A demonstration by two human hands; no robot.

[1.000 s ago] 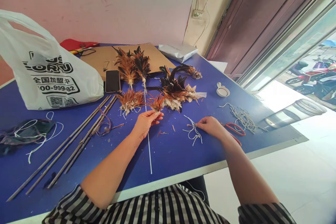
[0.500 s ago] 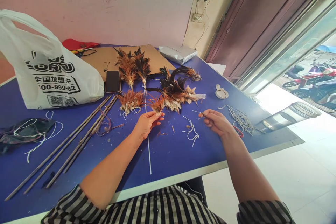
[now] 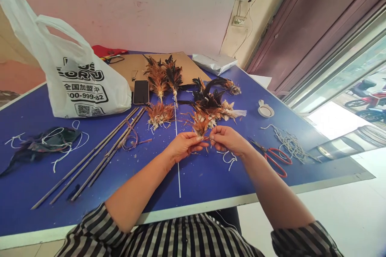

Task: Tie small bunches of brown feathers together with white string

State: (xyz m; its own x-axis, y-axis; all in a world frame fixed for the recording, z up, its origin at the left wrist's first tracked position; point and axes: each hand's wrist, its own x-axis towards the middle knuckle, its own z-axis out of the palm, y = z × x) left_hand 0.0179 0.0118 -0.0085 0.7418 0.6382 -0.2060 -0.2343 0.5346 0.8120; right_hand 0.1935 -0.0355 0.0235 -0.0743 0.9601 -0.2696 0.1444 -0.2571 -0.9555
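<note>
My left hand (image 3: 187, 144) pinches the base of a small bunch of orange-brown feathers (image 3: 200, 122), whose tips point away from me. Close beside it, my right hand (image 3: 224, 139) is closed at the bunch's lower end; what lies between its fingertips is too small to make out. Behind them lies a pile of dark and tan feathers (image 3: 208, 98). A loose bunch of short orange feathers (image 3: 159, 115) rests to the left. Two tied feather bunches, one brown (image 3: 157, 78) and one darker (image 3: 174, 76), lie on cardboard (image 3: 193, 66). White string (image 3: 230, 159) is partly behind my right hand.
On the blue table (image 3: 120, 176) are thin sticks (image 3: 87, 164), a phone (image 3: 141, 92), a white plastic bag (image 3: 90, 76), dark cloth (image 3: 60, 138), red-handled scissors (image 3: 273, 156), grey cord (image 3: 291, 142) and a tape roll (image 3: 265, 109). The table's front edge (image 3: 208, 210) runs before me.
My right hand has moved left to meet my left hand at the feather bunch. The view has shifted, and the scissors beside my right forearm now show more fully.
</note>
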